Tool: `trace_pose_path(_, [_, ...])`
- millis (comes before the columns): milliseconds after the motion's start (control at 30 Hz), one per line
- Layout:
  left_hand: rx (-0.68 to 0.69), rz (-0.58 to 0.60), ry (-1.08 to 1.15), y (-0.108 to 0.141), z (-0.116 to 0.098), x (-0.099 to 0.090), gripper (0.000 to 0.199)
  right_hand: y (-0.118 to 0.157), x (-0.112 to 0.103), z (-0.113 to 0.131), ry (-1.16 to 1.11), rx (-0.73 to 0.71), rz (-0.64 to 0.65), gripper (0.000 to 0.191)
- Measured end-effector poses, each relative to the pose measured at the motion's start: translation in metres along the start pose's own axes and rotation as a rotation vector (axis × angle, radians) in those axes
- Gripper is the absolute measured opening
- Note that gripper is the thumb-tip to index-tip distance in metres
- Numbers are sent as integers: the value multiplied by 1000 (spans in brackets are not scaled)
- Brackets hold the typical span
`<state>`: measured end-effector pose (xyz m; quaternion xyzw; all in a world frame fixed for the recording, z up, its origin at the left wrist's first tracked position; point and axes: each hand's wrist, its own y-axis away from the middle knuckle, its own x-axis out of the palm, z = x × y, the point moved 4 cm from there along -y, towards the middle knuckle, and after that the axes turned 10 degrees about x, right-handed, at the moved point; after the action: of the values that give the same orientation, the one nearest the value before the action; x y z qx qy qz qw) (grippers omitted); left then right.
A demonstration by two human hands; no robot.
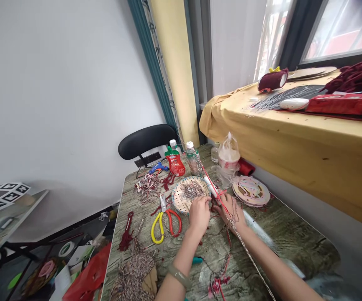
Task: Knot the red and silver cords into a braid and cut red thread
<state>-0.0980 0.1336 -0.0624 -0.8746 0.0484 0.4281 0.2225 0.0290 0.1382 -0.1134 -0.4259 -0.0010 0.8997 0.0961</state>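
Note:
My left hand (199, 212), with a bangle on the wrist, is closed in a pinch just right of a woven basket (173, 200) holding short bits of cord. What lies between its fingertips is too small to make out. Close beside it, my right hand (232, 209) has its fingers curled round a cord. Speckled cord (246, 248) loops over the back of that hand and runs down toward me. A red cord (210, 180) stretches from a bottle (193, 159) to the right hand. Behind the fingers lies a white roll (211, 187), partly hidden.
Scissors (163, 221) with yellow and red handles lie left of the basket. A large speckled cord bundle (133, 271) is at the near left. Behind stand a red pouch (176, 164), a blue glue gun (158, 167) and a bagged cup (229, 156). Round discs (265, 194) lie at right.

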Motion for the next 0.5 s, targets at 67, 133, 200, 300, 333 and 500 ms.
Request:
trace_pose_path(67, [9, 9, -4, -4, 1, 3, 26, -10, 3, -4, -70, 47, 30, 27])
trace_pose_path(133, [27, 19, -2, -8, 0, 5, 27, -18, 1, -8, -161, 96, 69, 22])
trace_pose_path(200, [84, 32, -11, -14, -4, 5, 32, -22, -4, -12, -265, 147, 112, 30])
trace_pose_path(300, [270, 90, -99, -28, -15, 8, 45, -19, -17, -10, -423, 200, 164, 38])
trace_pose_path(333, [333, 114, -141, -33, -19, 9, 46, -17, -23, -8, -467, 209, 175, 39])
trace_pose_path(500, [497, 203, -277, -51, -36, 13, 30, -13, -50, -1, -594, 218, 177, 37])
